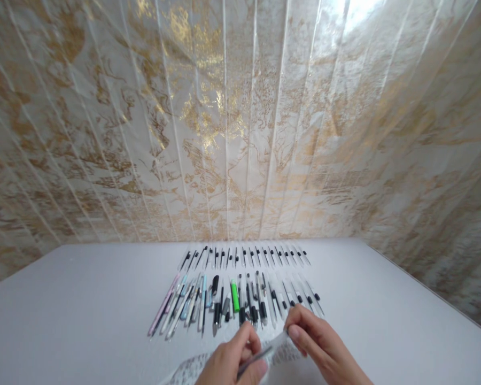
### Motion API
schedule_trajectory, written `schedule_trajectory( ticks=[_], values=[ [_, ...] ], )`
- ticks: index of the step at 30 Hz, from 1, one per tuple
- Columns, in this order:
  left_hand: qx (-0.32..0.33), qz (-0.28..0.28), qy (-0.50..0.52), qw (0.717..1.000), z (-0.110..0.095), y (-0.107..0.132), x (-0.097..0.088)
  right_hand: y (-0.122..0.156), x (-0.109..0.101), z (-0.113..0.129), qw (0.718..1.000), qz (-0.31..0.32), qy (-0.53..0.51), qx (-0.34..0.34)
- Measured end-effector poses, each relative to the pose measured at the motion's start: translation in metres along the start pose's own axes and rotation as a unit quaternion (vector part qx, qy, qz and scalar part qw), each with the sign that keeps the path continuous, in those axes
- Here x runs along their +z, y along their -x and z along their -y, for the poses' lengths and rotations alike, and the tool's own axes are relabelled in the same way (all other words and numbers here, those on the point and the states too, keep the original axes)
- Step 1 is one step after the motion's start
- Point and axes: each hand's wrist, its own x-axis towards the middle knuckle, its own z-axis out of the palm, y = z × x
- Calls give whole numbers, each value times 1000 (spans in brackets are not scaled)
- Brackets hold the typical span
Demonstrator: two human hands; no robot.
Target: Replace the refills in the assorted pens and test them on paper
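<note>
A: What is in the hands?

B: A slim pen, greyish with a darker tip end, lies slanted low at the bottom edge of the view, just in front of the near row of pens. The left hand pinches it, thumb and fingers closed narrowly round the barrel. Its upper end meets a clear, crinkled plastic wrapper that the right hand grips, fingertips pressed together on the film.

A: How does the wrapper look?

B: Thin, see-through, with fine dark print that is too small to read. More of the same printed film lies flat on the table to the left of the left hand.

A: And beyond the hands?

B: A near row of pens lies side by side on the white table, touching or just beside one another: pink and pale blue ones at the left, a bright green one near the middle, white ones with black grips to the right. The right hand's fingertips sit just beside the right end of this row.

A: Further back?

B: A far row of smaller-looking clear pens with black ends lies apart from the near row. Behind the table rises a glossy wall of cream panels veined in gold.
</note>
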Motion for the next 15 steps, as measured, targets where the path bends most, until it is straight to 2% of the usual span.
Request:
schedule_trajectory(
  ticks=[5,9,12,15],
  values=[
    [-38,-3,-74,997,-11,2,-6,-1,-10,2,999,20,-46,15],
    [-69,21,-18,997,-5,1,-4,-5,-21,8,989,-40,-143,25],
    [-70,14,43,997,3,1,-2,-7,-14,12,960,-50,-270,60],
    [-23,20,58,998,8,1,1,-4,11,12,913,9,-389,122]
  ],
)
